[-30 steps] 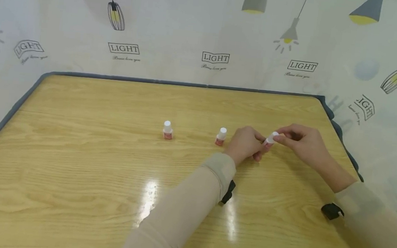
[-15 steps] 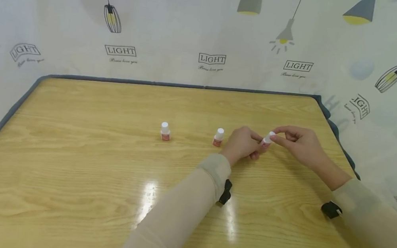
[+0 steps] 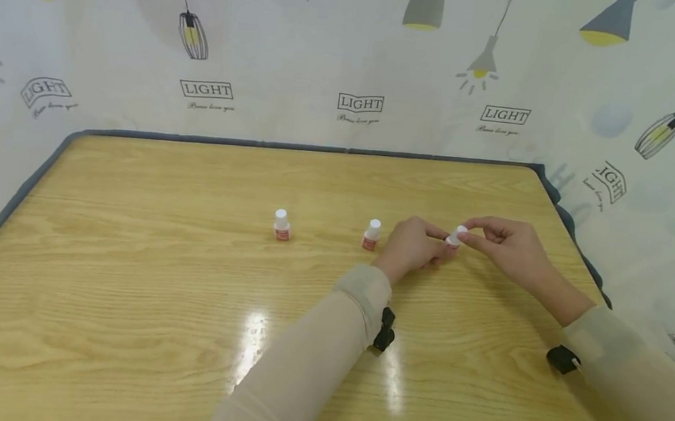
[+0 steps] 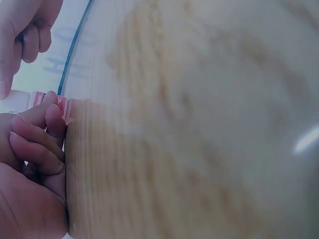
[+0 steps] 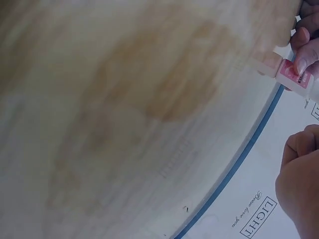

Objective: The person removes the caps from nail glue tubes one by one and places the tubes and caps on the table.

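A small white-capped bottle (image 3: 453, 239) with a pinkish-red label stands toward the table's right side, slightly tilted in the head view. My left hand (image 3: 412, 246) grips its lower body, fingers covering most of the label. Thumb and fingertips of my right hand (image 3: 507, 248) pinch the white cap from the right. In the right wrist view, the label (image 5: 294, 77) shows beside a left fingertip, and the bottle's base meets its reflection on the tabletop. Left of my left hand, a second matching bottle (image 3: 372, 234) stands upright. Farther left is a third one (image 3: 282, 225), also upright and capped.
The glossy wood-grain table (image 3: 154, 274) has a dark blue-grey edge strip (image 3: 228, 141). Behind it and along both sides rises a pale wall covering (image 3: 292, 50) printed with lamps and the word LIGHT. Black wrist devices (image 3: 385, 330) hang under both sleeves.
The left fingers now cover more of the held bottle's label. Both hands keep hold of it, nearly in place. The head view has shifted slightly; the other two bottles stay put.
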Action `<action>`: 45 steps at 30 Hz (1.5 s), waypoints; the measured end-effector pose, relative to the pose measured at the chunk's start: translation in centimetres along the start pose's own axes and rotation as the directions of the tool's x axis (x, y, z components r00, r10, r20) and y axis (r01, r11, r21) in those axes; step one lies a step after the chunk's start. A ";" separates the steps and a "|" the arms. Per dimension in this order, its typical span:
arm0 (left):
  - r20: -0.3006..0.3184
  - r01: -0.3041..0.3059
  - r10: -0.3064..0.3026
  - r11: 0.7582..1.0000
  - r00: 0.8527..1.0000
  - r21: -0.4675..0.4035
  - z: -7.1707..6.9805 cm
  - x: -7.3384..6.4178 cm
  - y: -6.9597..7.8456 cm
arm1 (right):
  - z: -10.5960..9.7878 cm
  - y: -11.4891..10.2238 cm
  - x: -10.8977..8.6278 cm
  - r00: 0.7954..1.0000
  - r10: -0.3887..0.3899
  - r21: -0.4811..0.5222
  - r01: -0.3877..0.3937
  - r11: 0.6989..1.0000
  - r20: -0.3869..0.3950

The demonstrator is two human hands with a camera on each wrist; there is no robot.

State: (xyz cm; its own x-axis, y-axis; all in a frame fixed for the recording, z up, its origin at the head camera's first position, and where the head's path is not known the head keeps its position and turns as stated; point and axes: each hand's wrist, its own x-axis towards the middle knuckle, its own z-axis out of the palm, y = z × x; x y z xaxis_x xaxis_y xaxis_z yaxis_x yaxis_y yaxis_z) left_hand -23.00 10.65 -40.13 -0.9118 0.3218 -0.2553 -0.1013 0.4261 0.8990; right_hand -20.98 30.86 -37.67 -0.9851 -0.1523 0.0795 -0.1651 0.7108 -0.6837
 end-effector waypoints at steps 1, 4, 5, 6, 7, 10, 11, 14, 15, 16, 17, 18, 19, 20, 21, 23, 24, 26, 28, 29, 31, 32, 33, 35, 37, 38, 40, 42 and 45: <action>-0.002 0.002 -0.002 1.000 1.000 0.003 0.1 0.0 0.0 | 0.1 0.0 0.0 1.000 0.000 0.003 0.000 1.000 -0.005; -0.008 0.004 -0.004 1.000 1.000 0.020 0.2 0.0 0.0 | 0.2 0.0 -0.1 1.000 -0.001 0.012 0.001 1.000 -0.019; -0.010 0.007 -0.006 1.000 1.000 0.019 0.3 0.0 0.0 | 0.2 0.0 -0.2 1.000 -0.001 0.009 0.001 1.000 -0.022; -0.012 0.007 -0.007 1.000 1.000 0.020 0.3 0.1 0.0 | 0.2 0.0 -0.2 1.000 -0.003 0.005 0.003 1.000 -0.024; -0.013 0.009 -0.009 1.000 1.000 0.020 0.3 0.1 0.0 | 0.3 0.0 -0.2 1.000 -0.004 -0.001 0.004 1.000 -0.024; -0.015 0.016 -0.016 1.000 1.000 0.015 0.3 0.1 0.0 | 0.3 -0.1 -0.3 1.000 -0.017 -0.016 0.016 1.000 -0.019; -0.015 0.017 -0.017 1.000 1.000 0.014 0.2 0.1 0.0 | 0.3 -0.2 -0.2 1.000 -0.025 -0.020 0.024 1.000 -0.017; -0.012 0.019 -0.019 1.000 1.000 0.004 0.1 0.0 0.1 | 0.3 -0.3 -0.1 0.998 -0.056 -0.024 0.055 0.998 -0.012; -0.013 0.020 -0.020 1.000 1.000 0.004 0.1 0.0 0.1 | 0.3 -0.3 -0.1 0.998 -0.065 -0.024 0.065 0.998 -0.011; -0.014 0.019 -0.019 1.000 1.000 0.006 0.1 0.0 0.1 | 0.3 -0.4 -0.1 0.997 -0.072 -0.022 0.072 0.997 -0.010; -0.014 0.018 -0.018 1.000 1.000 0.003 0.0 0.0 0.1 | 0.3 -0.4 -0.1 0.997 -0.077 -0.022 0.076 0.997 -0.009; -0.013 0.018 -0.018 1.000 1.000 -0.001 0.1 0.0 0.1 | 0.2 -0.4 -0.1 0.997 -0.079 -0.020 0.079 0.997 -0.007; -0.012 0.020 -0.020 1.000 1.000 -0.003 0.1 0.0 0.1 | 0.2 -0.4 -0.1 0.997 -0.078 -0.017 0.078 0.997 -0.006; -0.011 0.024 -0.024 1.000 1.000 -0.004 0.1 0.0 0.1 | 0.2 -0.4 -0.1 0.997 -0.074 -0.015 0.073 0.997 -0.006; -0.011 0.027 -0.027 1.000 1.000 -0.007 0.1 0.0 0.1 | 0.2 -0.5 -0.1 0.998 -0.061 -0.008 0.061 0.998 -0.007; -0.009 0.033 -0.033 0.999 0.999 -0.015 0.2 0.0 0.1 | 0.2 -0.4 -0.1 0.999 -0.041 -0.006 0.041 0.999 -0.007; -0.011 0.038 -0.038 0.999 0.999 -0.015 0.2 0.1 0.1 | 0.2 -0.4 0.0 0.999 -0.031 -0.005 0.031 1.000 -0.006; -0.015 0.046 -0.046 0.999 0.999 -0.015 0.2 0.1 0.1 | 0.3 -0.4 0.0 1.000 -0.009 0.000 0.009 1.000 -0.005; -0.017 0.048 -0.049 0.999 0.999 -0.013 0.3 0.1 0.1 | 0.3 -0.3 0.1 1.000 -0.004 -0.004 0.004 1.000 -0.001; -0.019 0.049 -0.049 0.999 0.999 -0.012 0.3 0.1 0.0 | 0.3 -0.3 0.1 1.000 -0.002 0.000 0.002 1.000 0.000; -0.017 0.047 -0.047 0.999 0.999 -0.006 0.3 0.2 0.0 | 0.3 -0.3 0.1 1.000 -0.007 0.008 0.007 1.000 -0.001; -0.016 0.047 -0.047 0.999 0.999 -0.004 0.3 0.2 -0.1 | 0.4 -0.2 0.1 1.000 -0.010 0.011 0.010 1.000 0.000; -0.015 0.045 -0.045 0.999 0.999 -0.005 0.2 0.2 -0.1 | 0.4 -0.2 0.1 1.000 -0.016 0.016 0.016 1.000 0.000; -0.012 0.044 -0.044 0.999 0.999 -0.002 0.2 0.3 -0.1 | 0.4 -0.2 0.1 1.000 -0.031 0.024 0.031 0.999 0.000; -0.008 0.041 -0.041 0.999 0.999 -0.001 0.2 0.3 -0.1 | 0.4 -0.2 0.1 0.999 -0.046 0.025 0.046 0.999 -0.001; -0.008 0.040 -0.040 0.999 0.999 0.000 0.2 0.3 -0.1 | 0.4 -0.2 0.1 0.999 -0.053 0.024 0.053 0.998 -0.002; -0.007 0.035 -0.035 0.999 0.999 0.001 0.2 0.2 -0.1 | 0.4 -0.2 0.0 0.998 -0.070 0.019 0.070 0.997 -0.005; -0.008 0.028 -0.028 1.000 1.000 -0.003 0.2 0.1 0.0 | 0.5 0.0 0.0 0.997 -0.081 0.014 0.081 0.997 -0.011; -0.012 0.026 -0.026 1.000 1.000 -0.013 0.1 0.0 0.0 | 0.5 0.1 0.0 0.996 -0.087 0.020 0.088 0.996 -0.012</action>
State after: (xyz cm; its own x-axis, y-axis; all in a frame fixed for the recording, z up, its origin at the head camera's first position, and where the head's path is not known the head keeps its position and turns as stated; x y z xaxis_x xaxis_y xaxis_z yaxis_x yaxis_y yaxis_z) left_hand -22.91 10.73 -40.14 -0.9135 0.3004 -0.2744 -0.1303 0.4228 0.8968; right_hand -20.99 30.56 -38.12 -0.9674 -0.2057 0.1475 -0.2497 0.6807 -0.6887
